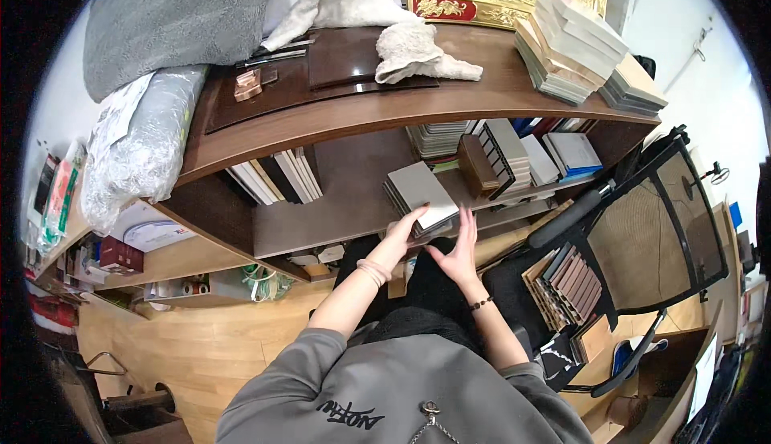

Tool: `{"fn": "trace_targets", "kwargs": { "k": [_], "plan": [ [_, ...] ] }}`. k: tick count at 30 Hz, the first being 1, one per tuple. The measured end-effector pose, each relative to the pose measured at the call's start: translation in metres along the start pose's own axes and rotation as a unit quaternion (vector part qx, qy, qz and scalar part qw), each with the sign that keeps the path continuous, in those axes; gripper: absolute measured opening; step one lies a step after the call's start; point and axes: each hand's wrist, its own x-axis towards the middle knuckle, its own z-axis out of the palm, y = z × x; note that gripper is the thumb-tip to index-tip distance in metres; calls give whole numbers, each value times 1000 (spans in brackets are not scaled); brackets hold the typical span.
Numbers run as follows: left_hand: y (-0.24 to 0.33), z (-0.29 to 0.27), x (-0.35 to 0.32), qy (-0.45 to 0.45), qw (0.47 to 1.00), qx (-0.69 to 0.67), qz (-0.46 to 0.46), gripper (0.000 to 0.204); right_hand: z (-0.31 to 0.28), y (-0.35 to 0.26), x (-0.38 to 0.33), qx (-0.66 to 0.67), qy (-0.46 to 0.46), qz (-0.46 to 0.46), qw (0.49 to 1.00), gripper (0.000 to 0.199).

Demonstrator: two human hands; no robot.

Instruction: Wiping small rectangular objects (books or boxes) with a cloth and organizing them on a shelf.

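Observation:
A squared stack of thin grey boards (419, 193), perhaps sample panels, lies on the shelf in front of me. My left hand (398, 233) is at its near left corner, thumb on the top board and the other fingers out of sight. At the near right corner is my right hand (458, 254), its fingers stretched out and pointing up along the stack's side, thumb apart. Just right of the stack stand a brown block of boards (479, 168) and an upright grey bundle (506, 155). A taller pile of grey boards (438, 140) sits behind.
Above is a wooden top (321, 111) with a white cloth (414, 52) and piled boards (562, 50). Upright books (281, 175) stand on the shelf's left. To my right, a black mesh chair (642, 227) carries brown sample boards (566, 287). A plastic-wrapped bundle (140, 143) rests at left.

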Motion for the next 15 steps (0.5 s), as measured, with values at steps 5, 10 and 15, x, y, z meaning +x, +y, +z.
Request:
{"fn": "trace_targets", "kwargs": {
  "k": [5,10,15],
  "plan": [
    [12,17,-31,32,994,81,-63,48,-2,-14,12,-238,-20,-247,939,84],
    [27,20,-58,17,994,95,-54,56,-2,-14,41,-324,-38,-365,872,68],
    [27,15,-56,86,987,59,-120,44,-15,-29,45,-261,-89,-409,870,51]
  ]
}}
